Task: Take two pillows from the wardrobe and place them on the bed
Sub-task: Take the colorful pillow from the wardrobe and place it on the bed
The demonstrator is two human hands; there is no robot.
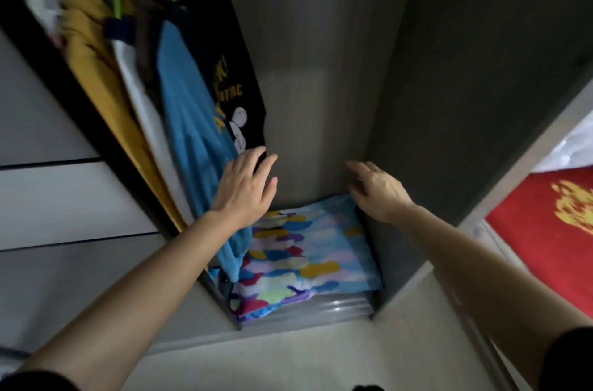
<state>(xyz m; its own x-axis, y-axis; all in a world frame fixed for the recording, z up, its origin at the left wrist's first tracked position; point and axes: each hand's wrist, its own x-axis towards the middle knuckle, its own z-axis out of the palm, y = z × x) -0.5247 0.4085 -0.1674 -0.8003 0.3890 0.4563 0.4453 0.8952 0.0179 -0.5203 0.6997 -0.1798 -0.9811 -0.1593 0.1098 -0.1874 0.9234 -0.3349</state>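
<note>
Reaching into the wardrobe, left hand and right hand are hovering empty, fingers spread, over the patterned pillow lying on its floor, apparently positioning to grip both far corners.

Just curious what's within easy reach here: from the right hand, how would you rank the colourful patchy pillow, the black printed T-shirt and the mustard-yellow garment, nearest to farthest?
From the right hand:
1. Colourful patchy pillow, just beneath it.
2. Black printed T-shirt, hanging left.
3. Mustard-yellow garment, far left.
</note>
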